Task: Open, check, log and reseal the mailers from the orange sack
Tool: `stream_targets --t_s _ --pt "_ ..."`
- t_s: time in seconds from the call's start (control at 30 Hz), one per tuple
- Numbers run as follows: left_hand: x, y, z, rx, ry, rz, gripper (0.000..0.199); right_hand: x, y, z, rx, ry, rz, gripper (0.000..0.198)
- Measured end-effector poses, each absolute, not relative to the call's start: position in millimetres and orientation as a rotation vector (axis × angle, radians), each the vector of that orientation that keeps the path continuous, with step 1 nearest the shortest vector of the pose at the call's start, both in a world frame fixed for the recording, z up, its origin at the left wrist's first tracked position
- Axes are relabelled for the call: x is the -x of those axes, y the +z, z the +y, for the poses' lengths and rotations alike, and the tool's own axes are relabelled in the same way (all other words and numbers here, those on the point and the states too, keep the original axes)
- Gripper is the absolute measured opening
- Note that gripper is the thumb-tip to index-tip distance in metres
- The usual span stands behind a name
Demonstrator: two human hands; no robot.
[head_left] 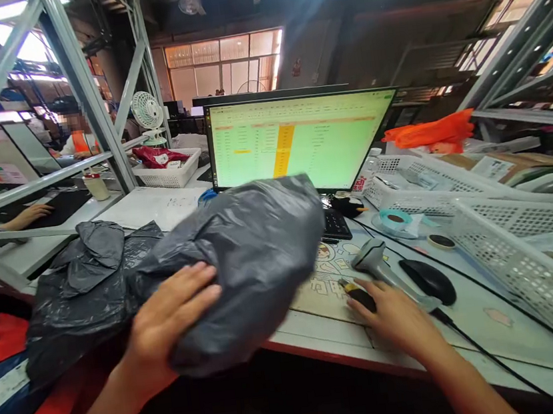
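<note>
My left hand (172,324) grips a full grey plastic mailer bag (257,256), fingers spread over its near side and the thumb hidden. The bag is tilted above the desk's front edge and hides part of the keyboard (335,225). In my right hand (395,313) is a small black and yellow utility knife (360,295), held low over the desk mat (324,288); whether its blade is out I cannot tell. Just beyond that hand lies a grey barcode scanner (390,270), with a black mouse (427,280) beside it. More dark plastic mailer bags (81,305) lie to the left.
A monitor (298,140) stands behind the bag. White perforated baskets (530,263) line the right side, near tape rolls (395,219). A cable (480,350) crosses the desk. At left are a metal frame (85,89) and a co-worker's hand (30,216).
</note>
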State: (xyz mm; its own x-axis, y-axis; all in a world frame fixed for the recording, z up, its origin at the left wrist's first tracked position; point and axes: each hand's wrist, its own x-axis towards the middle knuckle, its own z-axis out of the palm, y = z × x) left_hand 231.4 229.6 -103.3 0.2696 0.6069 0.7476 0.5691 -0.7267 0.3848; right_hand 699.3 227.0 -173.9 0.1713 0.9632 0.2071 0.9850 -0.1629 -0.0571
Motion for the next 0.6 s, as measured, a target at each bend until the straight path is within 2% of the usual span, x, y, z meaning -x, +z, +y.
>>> stream_targets --t_s 0.07,0.13,0.23,0.33,0.43,0.53,0.6 --pt "-262.9 -111.0 239.5 -2.756 1.112 0.833 0.049 -718.1 -202.2 206.4 2.174 -0.217 -1.885 0.059" --pt "-291.3 -135.2 249.5 -2.889 0.718 0.644 0.074 -733.1 -215.4 196.2 2.084 -0.243 -1.838 0.057" --pt "-315.4 -183.0 258.0 -2.780 0.499 0.644 0.092 -738.6 -194.5 197.4 1.964 -0.237 -1.728 0.055" --pt "-320.0 -211.6 257.1 -2.612 0.594 0.692 0.092 -704.9 -138.4 218.7 1.756 -0.047 -1.809 0.055" --pt "-320.2 -212.8 253.2 -2.529 0.686 0.728 0.088 -624.6 -85.6 259.3 1.466 0.158 -2.110 0.048" --pt "-322.7 -206.1 250.8 -2.492 0.684 0.767 0.084 -527.3 -62.2 307.3 1.315 0.272 -2.453 0.046" --pt "-323.9 -204.4 250.3 -2.474 0.661 0.790 0.081 -478.9 -60.7 331.6 1.474 0.263 -2.594 0.046"
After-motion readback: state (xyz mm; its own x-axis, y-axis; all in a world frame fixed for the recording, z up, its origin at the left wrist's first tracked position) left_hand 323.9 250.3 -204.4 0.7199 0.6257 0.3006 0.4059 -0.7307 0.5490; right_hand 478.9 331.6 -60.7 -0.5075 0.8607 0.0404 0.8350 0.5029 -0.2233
